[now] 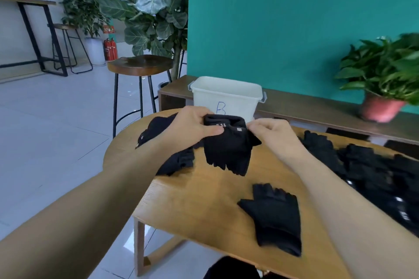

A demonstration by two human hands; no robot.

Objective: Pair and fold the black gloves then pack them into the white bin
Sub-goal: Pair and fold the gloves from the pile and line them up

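Note:
I hold a black fingerless glove [227, 149] up over the wooden table [204, 199], cuff at the top, finger ends hanging down. My left hand [192, 125] grips its cuff on the left and my right hand [271, 132] pinches the cuff on the right. Behind the glove stands the white bin [226, 97], marked with a blue letter B. One more black glove [274, 215] lies flat on the table near me. A small heap of black gloves [167, 142] sits under my left wrist, and a large pile of black gloves [374, 172] covers the table's right side.
The white bin rests on a low wooden bench [317, 104] along the teal wall, with a potted plant in a pink pot [381, 108] at its right end. A round wooden stool [140, 65] and tall leafy plants [147, 7] stand to the left, beyond the table's edge.

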